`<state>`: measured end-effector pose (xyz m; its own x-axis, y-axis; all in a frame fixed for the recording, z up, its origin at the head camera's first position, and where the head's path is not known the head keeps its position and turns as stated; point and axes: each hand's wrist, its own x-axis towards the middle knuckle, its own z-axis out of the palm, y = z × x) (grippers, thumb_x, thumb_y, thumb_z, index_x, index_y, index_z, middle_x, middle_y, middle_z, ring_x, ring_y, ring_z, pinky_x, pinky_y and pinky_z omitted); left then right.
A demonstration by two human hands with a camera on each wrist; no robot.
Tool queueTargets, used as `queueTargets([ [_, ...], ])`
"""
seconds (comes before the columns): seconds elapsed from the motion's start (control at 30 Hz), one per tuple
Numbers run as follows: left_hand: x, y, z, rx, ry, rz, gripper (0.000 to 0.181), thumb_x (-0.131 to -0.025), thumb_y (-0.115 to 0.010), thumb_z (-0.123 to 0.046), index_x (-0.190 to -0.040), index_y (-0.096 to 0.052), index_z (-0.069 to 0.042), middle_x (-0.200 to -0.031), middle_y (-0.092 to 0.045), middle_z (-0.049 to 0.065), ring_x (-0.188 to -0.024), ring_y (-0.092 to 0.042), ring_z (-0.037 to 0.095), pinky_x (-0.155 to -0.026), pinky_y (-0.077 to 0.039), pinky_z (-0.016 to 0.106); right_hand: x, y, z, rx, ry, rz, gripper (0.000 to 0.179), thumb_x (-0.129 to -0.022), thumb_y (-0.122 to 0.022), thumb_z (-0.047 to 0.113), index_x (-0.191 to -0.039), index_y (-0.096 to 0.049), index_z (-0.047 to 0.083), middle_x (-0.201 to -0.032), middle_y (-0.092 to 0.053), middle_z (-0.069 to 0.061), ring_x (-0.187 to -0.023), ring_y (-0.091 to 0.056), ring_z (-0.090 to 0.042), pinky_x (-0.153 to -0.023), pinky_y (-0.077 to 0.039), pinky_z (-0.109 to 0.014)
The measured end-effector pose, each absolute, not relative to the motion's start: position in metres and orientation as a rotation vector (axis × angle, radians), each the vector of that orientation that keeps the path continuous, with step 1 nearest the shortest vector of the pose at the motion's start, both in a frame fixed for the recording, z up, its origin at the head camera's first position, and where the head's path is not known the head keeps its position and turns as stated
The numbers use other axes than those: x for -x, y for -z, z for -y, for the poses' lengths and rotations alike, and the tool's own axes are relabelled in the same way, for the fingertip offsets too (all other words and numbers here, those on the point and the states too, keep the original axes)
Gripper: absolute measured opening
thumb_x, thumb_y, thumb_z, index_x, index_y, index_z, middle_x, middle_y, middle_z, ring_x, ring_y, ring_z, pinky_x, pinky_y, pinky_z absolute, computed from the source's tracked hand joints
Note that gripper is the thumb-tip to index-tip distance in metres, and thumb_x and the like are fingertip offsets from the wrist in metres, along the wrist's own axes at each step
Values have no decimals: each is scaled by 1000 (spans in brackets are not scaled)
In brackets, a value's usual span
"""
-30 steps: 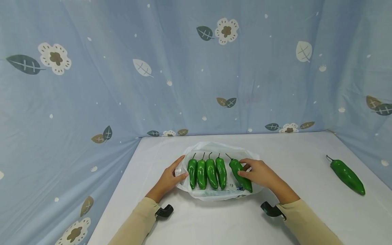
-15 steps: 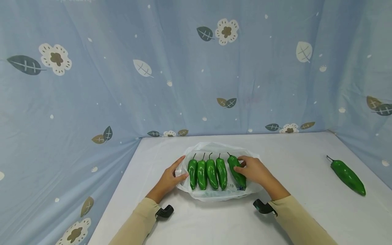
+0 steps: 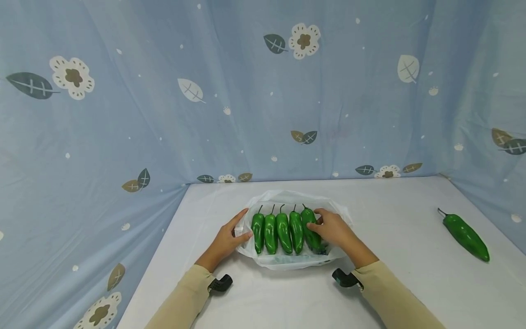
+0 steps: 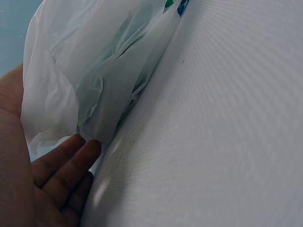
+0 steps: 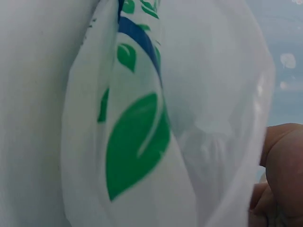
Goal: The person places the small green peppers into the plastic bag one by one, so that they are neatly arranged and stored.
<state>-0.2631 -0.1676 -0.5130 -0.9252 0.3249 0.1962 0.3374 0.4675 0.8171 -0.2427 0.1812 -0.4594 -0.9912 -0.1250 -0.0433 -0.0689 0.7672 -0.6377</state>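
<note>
A white plastic bag [image 3: 283,261] lies spread on the table with several glossy green chili peppers [image 3: 270,233] side by side in it, stems pointing away. My right hand [image 3: 334,230] holds the rightmost green chili pepper [image 3: 309,217] between thumb and fingers, close beside the row. The left hand [image 3: 223,238] holds the bag's left edge, thumb on the inside and fingers outside. In the left wrist view, the left fingers [image 4: 71,172] touch the crumpled bag wall. The right wrist view shows the bag's leaf print [image 5: 137,142], which hides most of the right hand [image 5: 286,165].
Another green chili pepper [image 3: 466,237] lies by itself toward the table's right edge. A white cloth covers the table [image 3: 394,214]. Behind and at the sides hangs a blue curtain [image 3: 246,114] with leaf and flower prints. Each wrist carries a black camera mount [image 3: 221,283].
My right hand has moved left with its chili pepper, bringing it up against the others and turning it more upright in line with the row. The left hand has stayed put.
</note>
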Motion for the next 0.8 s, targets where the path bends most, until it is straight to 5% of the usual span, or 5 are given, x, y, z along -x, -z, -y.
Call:
queueTargets([
  [0.6, 263, 513, 168, 586, 1537, 2676, 75, -85, -75, -42, -148, -35, -48, -151, -38, 1, -137, -36, 27, -107, -31, 54, 241, 465, -167, 99, 1187, -2786, 68, -94, -65, 34, -143, -40, -5, -105, -62, -13, -66, -62, -14, -67, -53, -38],
  [0.8, 264, 513, 167, 579, 1524, 2685, 76, -85, -75, -41, -148, -34, -48, -151, -39, 1, -137, -36, 27, -107, -32, 54, 238, 465, -169, 103, 1125, -2805, 65, -94, -65, 35, -138, -46, -8, -88, -66, -5, -61, -60, -14, -67, -52, -39],
])
